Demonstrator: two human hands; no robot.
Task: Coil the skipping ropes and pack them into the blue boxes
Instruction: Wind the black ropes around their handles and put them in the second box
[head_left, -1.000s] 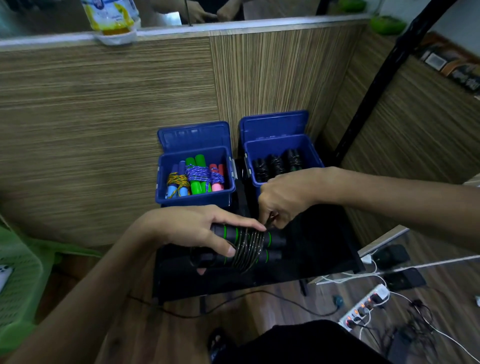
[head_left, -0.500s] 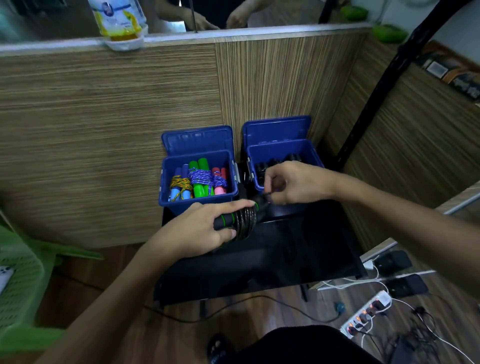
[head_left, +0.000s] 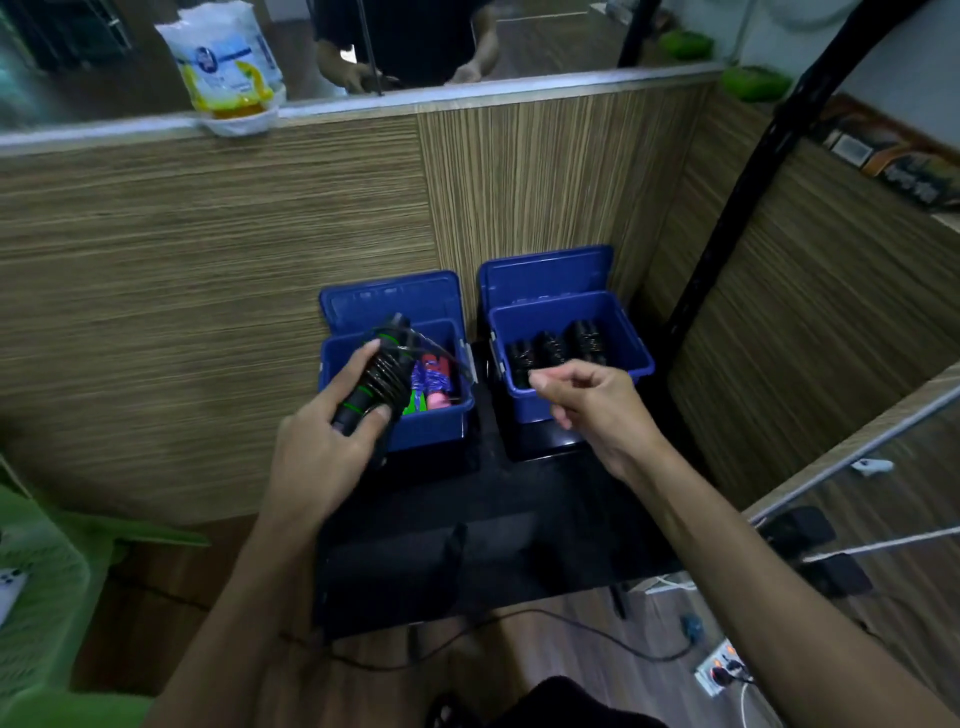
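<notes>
The left hand (head_left: 322, 457) grips a coiled black skipping rope (head_left: 375, 376) with green-ringed handles, holding it tilted above the left blue box (head_left: 431, 428), which contains colourful coiled ropes (head_left: 431, 384). A loose loop of cord sticks out from the bundle over that box. The right hand (head_left: 597, 410) hovers in front of the right blue box (head_left: 618, 332), its fingers loosely curled and holding nothing. 3 black coiled ropes (head_left: 558, 351) lie inside that box. Both boxes stand open on the black table (head_left: 519, 545).
</notes>
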